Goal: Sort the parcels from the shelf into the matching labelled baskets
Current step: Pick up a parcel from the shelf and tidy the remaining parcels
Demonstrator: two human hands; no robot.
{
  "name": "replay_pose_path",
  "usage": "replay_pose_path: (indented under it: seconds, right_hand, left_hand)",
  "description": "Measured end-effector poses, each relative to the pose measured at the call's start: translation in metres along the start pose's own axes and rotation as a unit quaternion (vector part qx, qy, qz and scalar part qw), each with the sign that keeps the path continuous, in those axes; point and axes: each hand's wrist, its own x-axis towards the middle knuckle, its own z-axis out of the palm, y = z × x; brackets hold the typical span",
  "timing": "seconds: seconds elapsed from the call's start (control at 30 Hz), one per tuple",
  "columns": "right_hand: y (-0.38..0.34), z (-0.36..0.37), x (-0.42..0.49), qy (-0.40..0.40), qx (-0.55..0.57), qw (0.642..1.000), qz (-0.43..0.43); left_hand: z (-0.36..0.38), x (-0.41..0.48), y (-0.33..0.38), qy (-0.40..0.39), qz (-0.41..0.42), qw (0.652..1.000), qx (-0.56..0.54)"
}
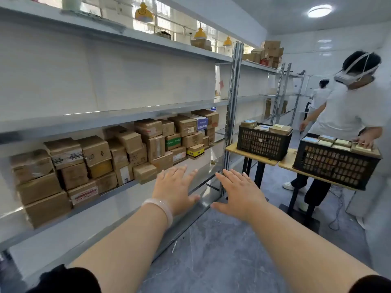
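Along the left side of a narrow white room runs a long grey metal shelving unit, and its middle shelf is packed with brown cardboard parcels stacked two and three high, several bearing printed labels and tape, one with a green side and one with a yellow strip. Below the parcels, both of the person's bare arms reach forward over a dark grey marbled floor. The left hand, with a pale translucent bangle on its wrist, is flat with fingers spread and holds nothing, just below the parcels' shelf edge. The right hand is likewise flat and spread, empty, beside the shelf's upright post. To the right, two black perforated plastic baskets stand on small wooden-topped tables with black legs; both baskets are filled to the rim with flat parcels. The nearer one is tended by another person in a white shirt and dark trousers, whose hand rests on the parcels at its top. Yellow pendant lamps hang beyond the top shelf, more cartons sit up there, and a round ceiling light glows overhead.
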Motion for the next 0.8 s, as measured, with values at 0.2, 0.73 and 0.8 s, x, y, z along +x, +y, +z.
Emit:
replay_pose_path:
  seconds: [0.2, 0.73, 0.8]
  right_hand:
    - [0.078, 0.012, 0.058, 0.0, 0.002, 1.0, -0.007]
    - [0.254, 0.055, 0.24, 0.031, 0.02, 0.999, 0.006]
    - [0.269, 0.066, 0.269, 0.029, 0.019, 0.999, 0.012]
  left_hand:
    - [0.031, 0.093, 0.031, -0.001, -0.016, 1.0, -0.004]
    - [0.105, 0.331, 0.069, 0.029, -0.027, 0.999, -0.037]
    - [0.122, 0.364, 0.061, 0.035, -0.028, 0.998, -0.049]
